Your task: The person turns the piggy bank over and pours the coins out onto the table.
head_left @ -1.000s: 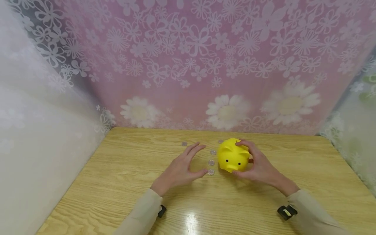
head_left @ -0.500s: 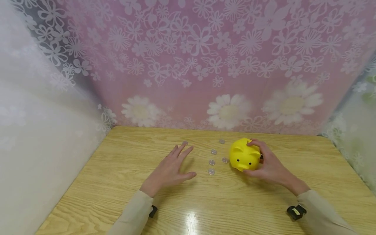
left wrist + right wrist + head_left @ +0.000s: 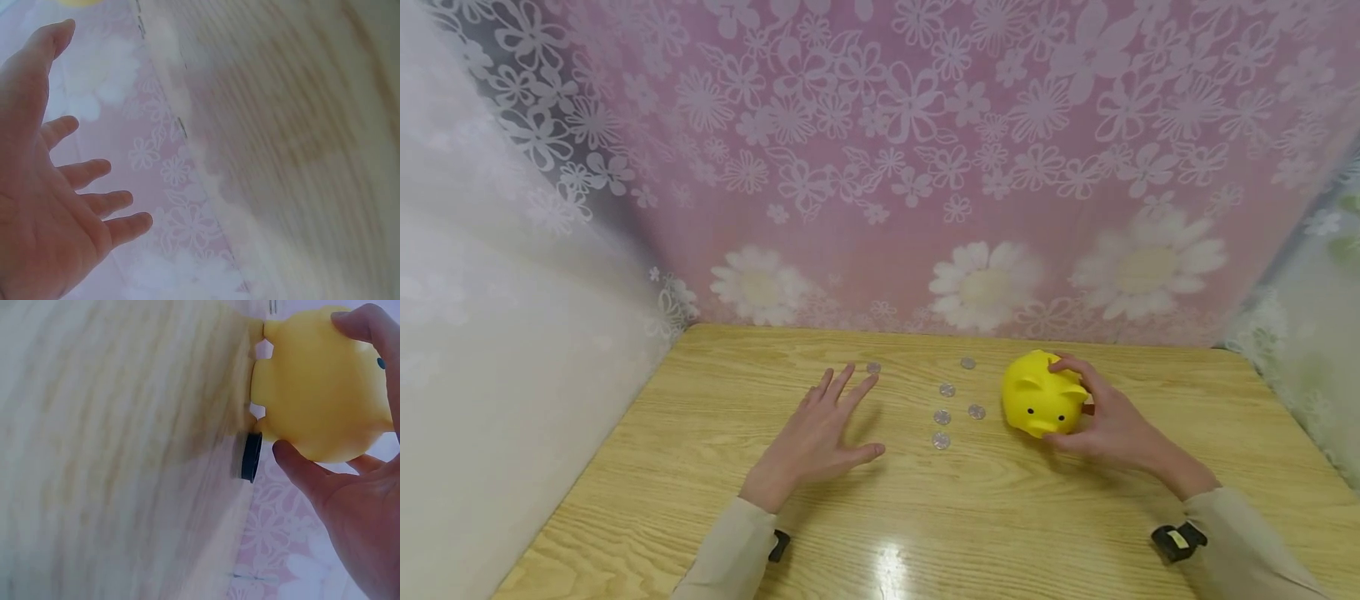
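A yellow piggy bank with black dot eyes stands on the table, its snout toward me. My right hand grips its right side, thumb low by the snout and fingers reaching round to the back. In the right wrist view, the stubby feet of the piggy bank are at the tabletop. My left hand hovers over the table with fingers spread and holds nothing; the left wrist view shows the palm of that hand. One silver coin lies just beyond its fingertips.
Between the hands lie several more silver coins, among them a front coin and a back coin. A dark round lid-like piece sits beside the piggy bank. A floral curtain hangs behind the wooden table.
My right hand has slid the piggy bank to the right, uncovering a coin beside the others. The left hand has drawn back leftward, away from the coins, its fingers spreading wider.
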